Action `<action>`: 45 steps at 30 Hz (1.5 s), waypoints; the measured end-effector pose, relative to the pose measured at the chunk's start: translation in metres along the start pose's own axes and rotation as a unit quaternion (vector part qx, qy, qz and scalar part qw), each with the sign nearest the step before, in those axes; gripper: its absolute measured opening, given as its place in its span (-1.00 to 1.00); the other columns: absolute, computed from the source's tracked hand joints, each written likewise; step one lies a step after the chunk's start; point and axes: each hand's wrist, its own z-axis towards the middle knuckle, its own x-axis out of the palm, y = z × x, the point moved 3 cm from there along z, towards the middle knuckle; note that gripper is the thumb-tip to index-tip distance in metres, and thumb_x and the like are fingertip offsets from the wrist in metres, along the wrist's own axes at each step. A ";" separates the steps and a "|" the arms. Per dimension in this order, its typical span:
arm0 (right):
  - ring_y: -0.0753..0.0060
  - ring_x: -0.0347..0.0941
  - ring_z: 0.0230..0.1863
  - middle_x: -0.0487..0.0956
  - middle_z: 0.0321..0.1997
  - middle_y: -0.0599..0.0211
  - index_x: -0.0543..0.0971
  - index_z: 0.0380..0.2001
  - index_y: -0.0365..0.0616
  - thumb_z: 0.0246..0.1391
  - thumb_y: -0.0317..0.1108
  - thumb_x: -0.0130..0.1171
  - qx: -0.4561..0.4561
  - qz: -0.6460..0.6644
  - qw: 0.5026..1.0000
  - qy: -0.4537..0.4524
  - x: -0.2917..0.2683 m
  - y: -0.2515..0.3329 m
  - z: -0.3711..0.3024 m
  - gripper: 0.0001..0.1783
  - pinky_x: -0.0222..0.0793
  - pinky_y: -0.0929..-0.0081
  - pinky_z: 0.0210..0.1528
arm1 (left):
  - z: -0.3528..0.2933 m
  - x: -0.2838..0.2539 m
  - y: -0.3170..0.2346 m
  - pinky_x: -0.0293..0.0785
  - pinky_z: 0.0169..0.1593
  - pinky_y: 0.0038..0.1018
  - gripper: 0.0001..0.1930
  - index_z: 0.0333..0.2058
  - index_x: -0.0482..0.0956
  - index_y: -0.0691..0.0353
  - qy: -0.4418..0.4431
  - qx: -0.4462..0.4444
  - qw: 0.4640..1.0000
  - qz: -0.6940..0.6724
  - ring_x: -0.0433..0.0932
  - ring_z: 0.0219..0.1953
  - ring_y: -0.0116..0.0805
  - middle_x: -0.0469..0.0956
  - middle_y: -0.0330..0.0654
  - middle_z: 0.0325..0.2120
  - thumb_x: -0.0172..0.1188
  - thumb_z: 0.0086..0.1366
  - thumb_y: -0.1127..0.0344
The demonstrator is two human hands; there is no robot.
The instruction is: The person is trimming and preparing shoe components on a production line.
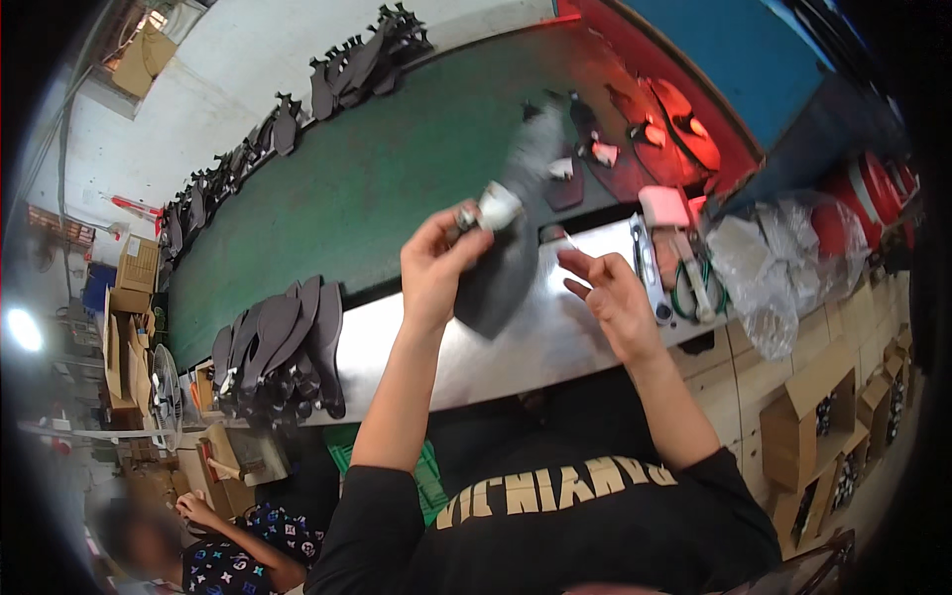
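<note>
Our left hand pinches a sole-shaped piece midway, likely for balance.
Our right hand hangs open nearby.

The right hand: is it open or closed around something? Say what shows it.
Open. The right hand has its fingers apart and loosely bent, with nothing visibly gripped; the dark grey piece is apart from it.

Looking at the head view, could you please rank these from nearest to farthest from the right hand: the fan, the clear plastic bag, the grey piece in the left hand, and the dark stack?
From the right hand:
1. Grey piece, just left, in the left hand.
2. Clear plastic bag, to the right.
3. Dark stack, well left.
4. Fan, far left, beyond the stack.
</note>
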 end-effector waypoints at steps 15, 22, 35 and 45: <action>0.63 0.32 -0.39 0.40 -0.46 0.45 0.45 -0.25 -0.22 -0.16 -0.46 0.40 -0.053 -0.358 0.924 0.122 0.103 0.003 -0.063 -0.61 0.25 0.67 -0.31 | -0.173 -0.070 0.007 0.61 -0.17 -0.54 -0.65 -0.01 0.46 0.33 0.013 -0.082 0.981 -0.175 0.60 -0.14 -0.32 0.54 0.07 -0.05 0.12 0.19 0.60; 0.46 0.52 -0.24 0.58 -0.25 0.21 0.53 0.00 -0.23 -0.15 -0.57 0.31 -0.017 -0.386 0.912 0.137 0.115 0.002 -0.077 -0.47 0.38 0.61 -0.15 | -0.180 -0.073 0.010 0.62 -0.22 -0.53 -0.66 -0.06 0.51 0.36 0.016 -0.070 0.974 -0.217 0.60 -0.15 -0.36 0.53 0.06 -0.02 0.17 0.15 0.60; 0.38 0.56 -0.20 0.60 -0.20 0.19 0.55 -0.05 -0.23 -0.13 -0.58 0.28 -0.024 -0.338 0.932 0.128 0.110 -0.006 -0.079 -0.54 0.40 0.56 -0.13 | -0.181 -0.071 0.016 0.61 -0.22 -0.52 -0.66 -0.10 0.54 0.36 0.016 -0.073 0.975 -0.207 0.60 -0.12 -0.29 0.53 0.11 -0.03 0.19 0.10 0.60; 0.38 0.55 -0.24 0.60 -0.24 0.18 0.56 -0.05 -0.25 -0.13 -0.58 0.27 -0.024 -0.355 0.924 0.142 0.109 -0.005 -0.078 -0.54 0.40 0.56 -0.18 | -0.181 -0.073 0.017 0.61 -0.19 -0.51 -0.65 -0.10 0.57 0.34 0.020 -0.065 0.977 -0.203 0.59 -0.10 -0.28 0.52 0.10 -0.02 0.23 0.08 0.60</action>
